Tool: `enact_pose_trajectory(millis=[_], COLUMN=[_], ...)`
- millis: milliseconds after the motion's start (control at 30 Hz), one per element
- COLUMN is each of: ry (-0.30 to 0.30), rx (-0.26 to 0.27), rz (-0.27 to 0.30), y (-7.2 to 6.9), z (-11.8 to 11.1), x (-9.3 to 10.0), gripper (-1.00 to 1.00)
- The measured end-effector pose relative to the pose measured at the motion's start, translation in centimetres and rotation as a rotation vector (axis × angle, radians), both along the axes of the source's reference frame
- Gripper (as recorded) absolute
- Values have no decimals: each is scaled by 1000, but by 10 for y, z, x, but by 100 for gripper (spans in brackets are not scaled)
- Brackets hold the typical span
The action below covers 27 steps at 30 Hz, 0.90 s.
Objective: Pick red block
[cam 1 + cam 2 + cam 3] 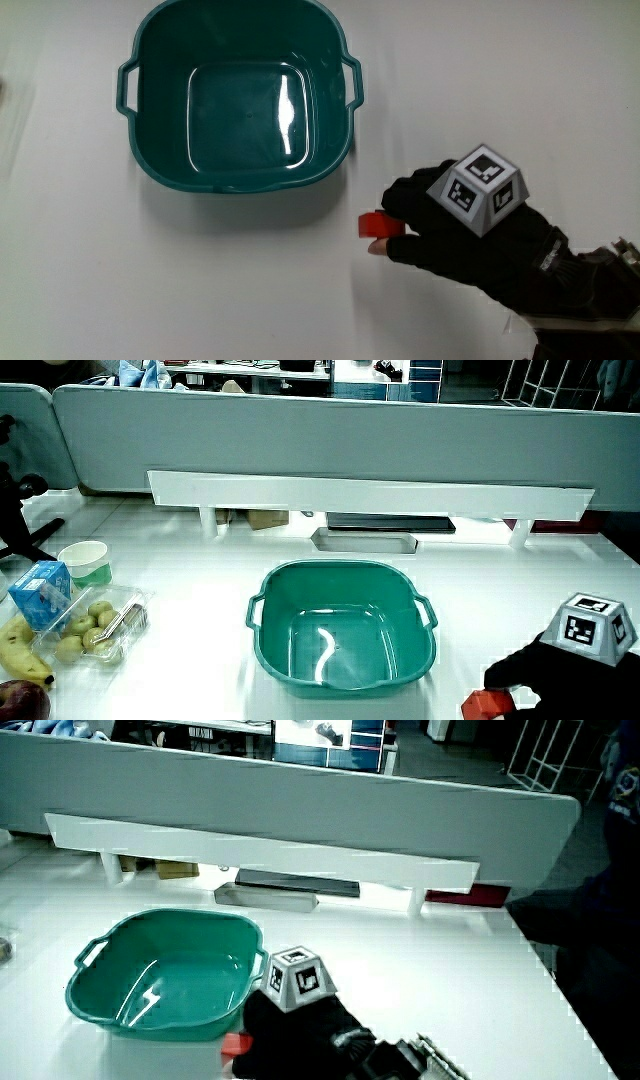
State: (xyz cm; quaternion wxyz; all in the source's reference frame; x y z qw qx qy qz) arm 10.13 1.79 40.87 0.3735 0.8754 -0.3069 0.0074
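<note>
A small red block (374,224) lies on the white table just nearer to the person than the rim of a teal basin (240,185). The hand (392,228), in a black glove with a patterned cube on its back, has its fingers closed around the block from both sides. Both side views show the red block (487,704) (236,1044) peeking out from under the hand (520,678) (285,1030), beside the basin (340,566) (170,916). The basin holds nothing.
In a side view, a blue carton (40,592), a paper cup (85,563), a clear tray of fruit (95,630), bananas (15,645) and an apple (22,702) sit at the table's edge. A long white rail (370,495) runs below the partition.
</note>
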Motion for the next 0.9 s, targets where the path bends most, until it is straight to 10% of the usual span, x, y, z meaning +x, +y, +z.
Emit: enact_pose_trajectory(millis=[900], ry=[-41], rx=[20], rz=[-29], y=[-3], z=[-9], x=[1], gripper=[100])
